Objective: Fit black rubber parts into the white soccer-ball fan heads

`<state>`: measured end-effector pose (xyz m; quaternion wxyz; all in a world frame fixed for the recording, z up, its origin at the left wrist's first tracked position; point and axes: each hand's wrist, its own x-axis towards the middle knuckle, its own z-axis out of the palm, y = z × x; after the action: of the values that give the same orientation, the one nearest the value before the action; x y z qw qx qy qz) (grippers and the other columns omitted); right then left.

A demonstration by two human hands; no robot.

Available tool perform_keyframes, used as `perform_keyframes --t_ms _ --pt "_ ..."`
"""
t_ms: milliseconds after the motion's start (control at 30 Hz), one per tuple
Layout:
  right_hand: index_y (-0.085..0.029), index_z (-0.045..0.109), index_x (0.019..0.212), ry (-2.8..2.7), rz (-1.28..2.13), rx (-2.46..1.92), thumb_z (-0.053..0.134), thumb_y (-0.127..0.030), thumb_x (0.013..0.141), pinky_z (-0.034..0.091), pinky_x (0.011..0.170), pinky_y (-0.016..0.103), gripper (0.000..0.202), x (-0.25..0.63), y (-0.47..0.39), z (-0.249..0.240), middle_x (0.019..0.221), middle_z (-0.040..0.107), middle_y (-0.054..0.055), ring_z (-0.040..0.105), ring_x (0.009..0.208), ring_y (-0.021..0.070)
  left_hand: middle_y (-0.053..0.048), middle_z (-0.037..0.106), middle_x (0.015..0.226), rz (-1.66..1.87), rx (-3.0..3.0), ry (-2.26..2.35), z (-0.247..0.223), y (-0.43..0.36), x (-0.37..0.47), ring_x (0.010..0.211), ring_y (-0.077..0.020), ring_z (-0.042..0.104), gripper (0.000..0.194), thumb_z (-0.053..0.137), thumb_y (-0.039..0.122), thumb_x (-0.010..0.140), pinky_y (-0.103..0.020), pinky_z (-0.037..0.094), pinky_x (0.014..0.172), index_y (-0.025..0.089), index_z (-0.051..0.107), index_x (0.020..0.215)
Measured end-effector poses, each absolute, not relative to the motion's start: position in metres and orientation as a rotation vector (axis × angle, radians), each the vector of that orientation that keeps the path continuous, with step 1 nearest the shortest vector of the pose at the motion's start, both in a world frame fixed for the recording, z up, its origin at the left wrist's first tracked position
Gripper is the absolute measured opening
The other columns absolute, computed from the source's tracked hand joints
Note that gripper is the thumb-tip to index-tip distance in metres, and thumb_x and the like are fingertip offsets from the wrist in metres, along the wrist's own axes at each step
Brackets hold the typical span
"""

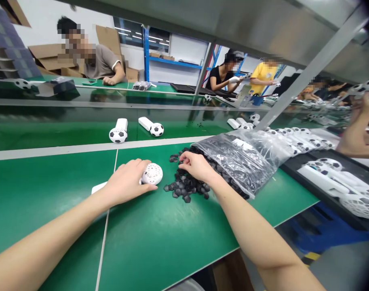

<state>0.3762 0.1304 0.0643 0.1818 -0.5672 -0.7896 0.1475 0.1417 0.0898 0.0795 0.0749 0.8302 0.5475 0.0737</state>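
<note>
left hand (126, 182) grips the white ball-headed piece (154, 173), and right hand (195, 165) curls in over black pieces (182, 186) beneath it, pinching one? can't tell!

The scene is bright and evenly lit, with a pale sheen on the near desk (160, 234) and only soft shading beneath the left hand (128, 180). White streaks of glare run over the clear bag (229, 155), while the black pieces (184, 188) sink into one dark mass. The belt (60, 117) mirrors the room dimly, and the window (128, 34) reflects bright tube lights. Both hands, the right hand (196, 165) included, look fairly sharp; the far background is softer, and mosaic blocks hide heads (70, 34). Wide-angle distortion stretches the tray (323, 207) and tilts the overhead shelf (232, 28); the right corners darken to black.
</note>
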Motion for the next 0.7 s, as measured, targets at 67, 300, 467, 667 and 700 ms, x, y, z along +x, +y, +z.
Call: perform_keyframes --t_ms 67,300,467,667,700 --pt "-0.021 0.062 0.093 -2.259 0.498 -1.489 0.057 -0.020 0.080 0.040 0.062 0.021 0.015 0.377 0.127 0.067 0.070 0.061 -0.003 0.055 0.063 0.0106 -0.009 0.056 0.113 0.221 2.493 1.641 0.079 0.089 0.142 0.103 -0.0288 0.051 0.066 0.055 0.057 0.069 -0.041 0.043 0.083 0.019 0.045 0.122" --pt "-0.019 0.058 0.086 -2.268 0.648 -1.353 0.051 -0.016 0.082 0.041 0.063 0.023 0.009 0.372 0.123 0.066 0.068 0.061 -0.002 0.056 0.063 0.0113 -0.009 0.056 0.114 0.200 2.485 1.674 0.080 0.085 0.146 0.103 -0.0290 0.050 0.064 0.054 0.056 0.070 -0.043 0.043 0.081 0.020 0.045 0.123" --pt "-0.018 0.060 0.083 -2.330 0.498 -1.332 0.052 -0.014 0.082 0.042 0.072 0.025 0.009 0.368 0.119 0.072 0.089 0.064 0.003 0.058 0.078 0.0139 -0.010 0.056 0.113 0.203 2.492 1.666 0.079 0.086 0.145 0.101 -0.0295 0.051 0.065 0.053 0.058 0.070 -0.042 0.043 0.080 0.020 0.045 0.123" --pt "-0.019 0.062 0.088 -2.340 0.641 -1.221 0.049 -0.014 0.084 0.044 0.080 0.027 0.015 0.363 0.113 0.073 0.090 0.066 0.002 0.059 0.085 0.0143 -0.009 0.055 0.112 0.195 2.470 1.668 0.079 0.087 0.144 0.101 -0.0305 0.051 0.067 0.052 0.060 0.069 -0.041 0.043 0.079 0.022 0.044 0.123" --pt "-0.019 0.062 0.086 -2.310 0.698 -1.202 0.050 -0.015 0.084 0.045 0.076 0.026 0.013 0.361 0.112 0.072 0.084 0.065 0.001 0.059 0.079 0.0134 -0.009 0.055 0.111 0.197 2.462 1.673 0.079 0.087 0.144 0.100 -0.0305 0.051 0.067 0.053 0.060 0.069 -0.041 0.043 0.079 0.022 0.044 0.123"
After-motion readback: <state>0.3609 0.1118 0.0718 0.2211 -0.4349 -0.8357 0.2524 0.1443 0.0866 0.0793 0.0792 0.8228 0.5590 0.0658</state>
